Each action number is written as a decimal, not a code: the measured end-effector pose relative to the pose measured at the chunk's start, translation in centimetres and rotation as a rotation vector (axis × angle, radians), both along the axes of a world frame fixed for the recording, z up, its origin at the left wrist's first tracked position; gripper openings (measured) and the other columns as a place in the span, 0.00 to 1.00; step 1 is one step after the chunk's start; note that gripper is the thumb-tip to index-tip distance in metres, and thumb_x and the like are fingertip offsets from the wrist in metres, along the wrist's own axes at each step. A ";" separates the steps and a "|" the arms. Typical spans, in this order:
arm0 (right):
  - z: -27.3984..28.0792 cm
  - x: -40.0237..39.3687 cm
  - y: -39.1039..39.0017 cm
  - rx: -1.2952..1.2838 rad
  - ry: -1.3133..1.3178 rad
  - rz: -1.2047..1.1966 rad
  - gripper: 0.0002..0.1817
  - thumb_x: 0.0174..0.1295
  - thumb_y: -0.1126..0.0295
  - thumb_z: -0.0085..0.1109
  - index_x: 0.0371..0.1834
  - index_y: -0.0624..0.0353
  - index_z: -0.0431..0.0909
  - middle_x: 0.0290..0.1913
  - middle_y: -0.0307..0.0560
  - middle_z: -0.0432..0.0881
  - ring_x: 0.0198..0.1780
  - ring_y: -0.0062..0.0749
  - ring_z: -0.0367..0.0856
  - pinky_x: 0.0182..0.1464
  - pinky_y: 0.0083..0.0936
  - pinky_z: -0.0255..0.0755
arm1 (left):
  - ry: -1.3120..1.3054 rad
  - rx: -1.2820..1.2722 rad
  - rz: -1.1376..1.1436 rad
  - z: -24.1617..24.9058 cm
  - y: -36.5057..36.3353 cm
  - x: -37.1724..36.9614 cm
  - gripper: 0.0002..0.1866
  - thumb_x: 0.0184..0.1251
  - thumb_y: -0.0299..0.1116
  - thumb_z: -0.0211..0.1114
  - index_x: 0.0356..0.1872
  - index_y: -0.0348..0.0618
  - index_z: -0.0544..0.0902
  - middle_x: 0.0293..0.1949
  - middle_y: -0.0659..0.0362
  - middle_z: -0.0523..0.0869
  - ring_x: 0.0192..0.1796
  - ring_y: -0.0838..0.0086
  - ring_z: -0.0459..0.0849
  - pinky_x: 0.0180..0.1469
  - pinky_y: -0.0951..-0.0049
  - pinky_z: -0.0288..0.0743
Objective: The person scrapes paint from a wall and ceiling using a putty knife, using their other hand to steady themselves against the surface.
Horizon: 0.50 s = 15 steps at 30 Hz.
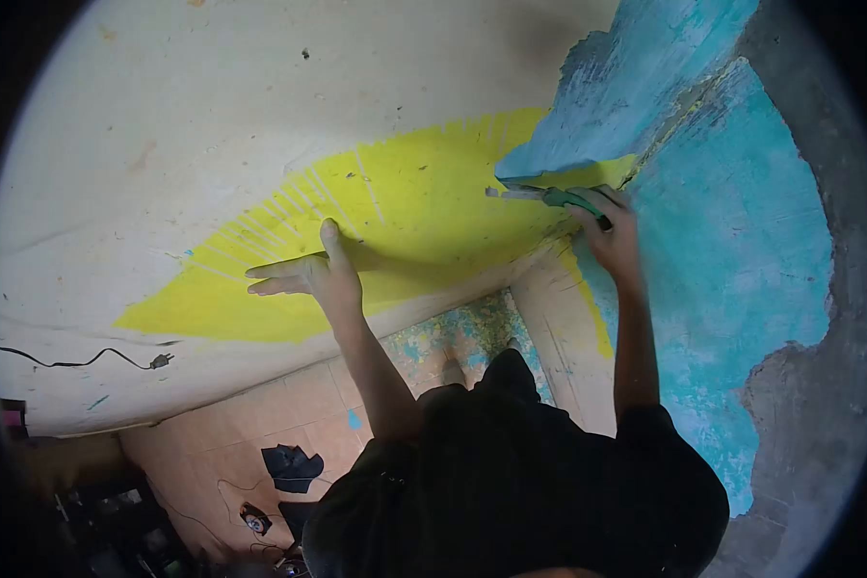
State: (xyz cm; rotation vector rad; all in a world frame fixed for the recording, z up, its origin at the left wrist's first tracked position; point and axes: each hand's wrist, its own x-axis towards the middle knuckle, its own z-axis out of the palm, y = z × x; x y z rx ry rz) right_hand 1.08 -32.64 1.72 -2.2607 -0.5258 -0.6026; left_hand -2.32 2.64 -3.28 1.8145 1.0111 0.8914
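My right hand (615,236) is wrapped around the green handle of a paint scraper (556,197). Its metal blade points left across the yellow paint (424,197) on the wall, right below the lower edge of a blue paint layer (617,106). Thin pale streaks run through the upper border of the yellow area. Further left, my left hand (326,277) is held up at the yellow wall with thumb and fingers spread, holding nothing. Its shadow falls on the paint to its right.
To the right stands the adjoining wall (732,260), turquoise with bare grey at its edge. Paint flakes (486,328) litter the floor corner by my feet. A black cord with a plug (159,361) hangs at left; dark items (292,467) and cables lie on the tiled floor (231,424).
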 end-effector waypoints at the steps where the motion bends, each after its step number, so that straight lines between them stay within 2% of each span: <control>1: -0.4 0.0 0.4 0.047 0.024 -0.011 0.11 0.60 0.75 0.67 0.46 0.64 0.84 0.38 0.51 0.84 0.36 0.38 0.82 0.35 0.28 0.73 | 0.001 -0.003 0.004 0.0 0.1 0.1 0.67 0.65 0.63 0.63 0.70 0.29 0.16 0.67 0.25 0.11 0.74 0.34 0.15 0.75 0.40 0.26; 3: -0.6 -0.3 0.8 0.092 0.049 -0.015 0.12 0.60 0.75 0.67 0.46 0.64 0.84 0.38 0.51 0.84 0.36 0.38 0.82 0.34 0.27 0.72 | 0.004 -0.008 0.015 0.0 0.2 0.1 0.67 0.65 0.63 0.62 0.70 0.29 0.16 0.67 0.25 0.11 0.75 0.34 0.15 0.75 0.40 0.27; 5: -0.6 -1.4 0.8 0.090 0.137 -0.038 0.11 0.60 0.75 0.66 0.46 0.64 0.84 0.39 0.52 0.85 0.37 0.38 0.83 0.37 0.28 0.74 | 0.009 -0.005 0.009 0.1 0.2 0.4 0.67 0.65 0.63 0.62 0.70 0.29 0.17 0.67 0.25 0.12 0.75 0.35 0.15 0.75 0.40 0.27; 8: -1.1 -1.0 -0.9 0.122 0.007 -0.007 0.12 0.60 0.76 0.66 0.46 0.66 0.84 0.40 0.53 0.85 0.39 0.38 0.84 0.42 0.28 0.75 | 0.008 0.004 -0.010 0.1 0.3 0.2 0.67 0.65 0.63 0.62 0.70 0.29 0.17 0.68 0.25 0.12 0.75 0.35 0.15 0.75 0.40 0.27; 11: -0.6 -0.8 -1.2 0.159 0.059 -0.043 0.11 0.63 0.74 0.64 0.46 0.66 0.84 0.41 0.53 0.87 0.41 0.34 0.84 0.46 0.28 0.75 | 0.002 0.001 -0.002 0.1 0.2 0.3 0.67 0.65 0.63 0.62 0.70 0.29 0.17 0.68 0.25 0.12 0.75 0.35 0.16 0.75 0.40 0.27; 15: -6.1 -1.3 2.3 0.339 0.145 -0.044 0.12 0.66 0.71 0.62 0.47 0.67 0.84 0.41 0.49 0.87 0.43 0.28 0.83 0.47 0.28 0.75 | -0.010 0.000 0.009 0.1 0.3 0.0 0.66 0.65 0.63 0.62 0.70 0.29 0.17 0.68 0.25 0.13 0.75 0.35 0.16 0.75 0.40 0.28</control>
